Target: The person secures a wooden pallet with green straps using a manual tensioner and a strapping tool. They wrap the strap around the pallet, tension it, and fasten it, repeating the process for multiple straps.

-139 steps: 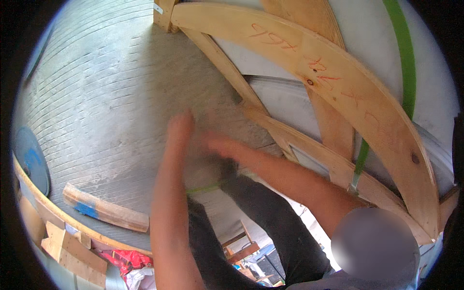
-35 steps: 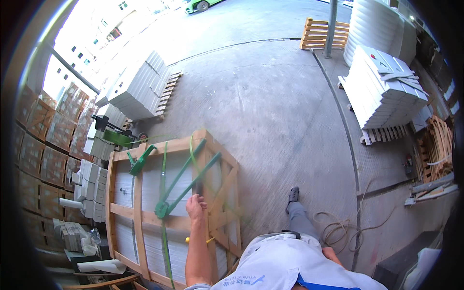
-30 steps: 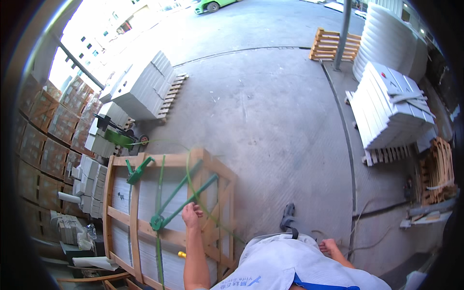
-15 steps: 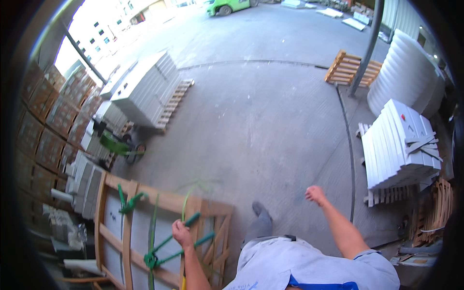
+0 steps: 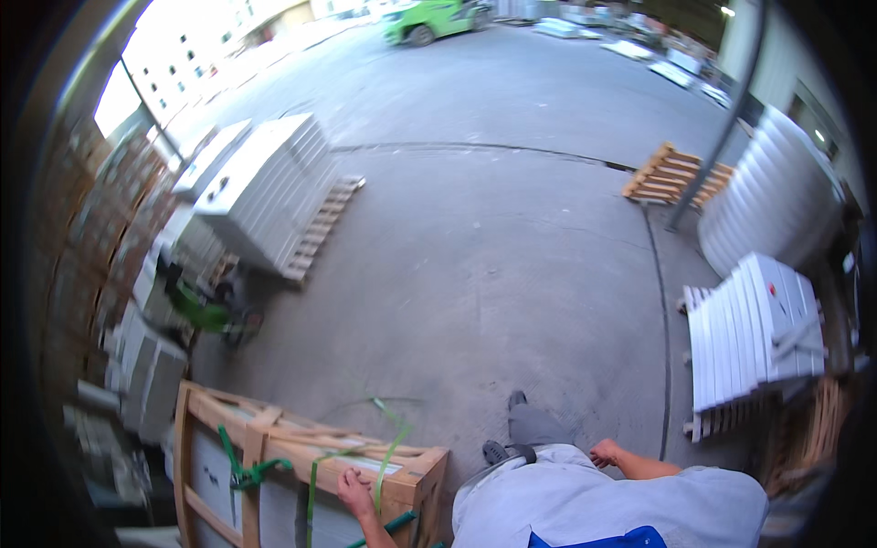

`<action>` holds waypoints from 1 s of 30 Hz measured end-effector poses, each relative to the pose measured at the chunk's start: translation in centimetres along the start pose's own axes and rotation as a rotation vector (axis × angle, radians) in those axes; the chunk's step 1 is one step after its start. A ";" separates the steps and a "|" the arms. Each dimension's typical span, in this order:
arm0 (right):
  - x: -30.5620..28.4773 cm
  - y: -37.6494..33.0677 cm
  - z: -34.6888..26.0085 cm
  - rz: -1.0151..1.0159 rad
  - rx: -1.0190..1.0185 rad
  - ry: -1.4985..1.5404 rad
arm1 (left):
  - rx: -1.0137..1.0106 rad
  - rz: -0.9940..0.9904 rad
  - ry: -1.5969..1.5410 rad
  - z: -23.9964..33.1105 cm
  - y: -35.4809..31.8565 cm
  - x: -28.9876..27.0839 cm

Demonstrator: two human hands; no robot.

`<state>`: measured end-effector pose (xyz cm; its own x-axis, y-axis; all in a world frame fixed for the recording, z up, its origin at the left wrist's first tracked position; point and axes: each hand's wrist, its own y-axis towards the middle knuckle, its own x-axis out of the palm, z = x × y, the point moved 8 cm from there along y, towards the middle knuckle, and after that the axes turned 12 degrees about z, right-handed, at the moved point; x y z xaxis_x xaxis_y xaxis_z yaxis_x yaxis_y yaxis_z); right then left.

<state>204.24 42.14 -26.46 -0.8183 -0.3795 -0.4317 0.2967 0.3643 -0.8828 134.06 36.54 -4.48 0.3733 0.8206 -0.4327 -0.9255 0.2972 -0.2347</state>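
A wooden crate (image 5: 416, 470) with pale panels inside lies at the lower left. Green strapping band (image 5: 393, 447) runs over its right end and curls above the top edge. Beside this band is my left hand (image 5: 354, 493), fingers curled together; whatever they pinch is too small to make out. A green hand tool (image 5: 245, 470) rests on the crate's slats to the left. The green handles of a second, long-handled tool (image 5: 400, 522) show by my left forearm, mostly cut off below. My right hand (image 5: 603, 452) hangs near my right side, fingers curled, nothing visible in it.
White slabs (image 5: 265, 187) stand on a pallet at the left, with a green pallet jack (image 5: 206, 306) nearer. At the right are stacked white slabs (image 5: 749, 329), a large white foam roll (image 5: 767, 196), a tilted wooden pallet (image 5: 671, 173) and a post (image 5: 722, 128). A green forklift (image 5: 434, 20) is far off.
My view has shifted, so the crate and long-handled tool sit lower. My right hand has come down and closer to my body. My feet have moved in a step.
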 end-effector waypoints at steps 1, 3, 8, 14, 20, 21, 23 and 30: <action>-0.1 0.5 -2.7 -0.028 -0.040 0.027 | -0.030 -0.004 -0.086 -0.1 0.6 0.1; -0.6 1.6 -8.0 -0.046 -0.062 -0.016 | -0.095 0.042 -0.249 -0.8 1.8 0.1; 0.0 5.9 -27.8 -0.115 -0.244 -0.049 | -0.288 0.243 -0.268 -1.2 7.0 1.0; 0.6 7.9 -56.7 -0.074 -0.505 -0.152 | -0.380 0.484 -0.350 1.8 11.5 1.8; 13.0 1.3 -82.1 -0.257 -0.762 -0.283 | -0.283 1.043 0.108 2.6 14.2 -5.8; 15.5 0.1 -85.2 -0.282 -0.797 -0.282 | -0.211 1.197 0.293 3.5 14.5 -7.4; 20.6 -1.5 -90.0 -0.332 -0.833 -0.300 | -0.284 1.276 0.501 3.5 16.2 -9.2; 33.0 -1.4 -94.7 -0.323 -0.684 -0.627 | -0.831 0.884 0.656 -0.7 25.3 -11.0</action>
<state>130.21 109.68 -21.84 -0.3419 -0.8580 -0.3834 -0.4063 0.5028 -0.7629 106.61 34.72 -6.28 -0.1370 0.1354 -0.9813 -0.6454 -0.7637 -0.0152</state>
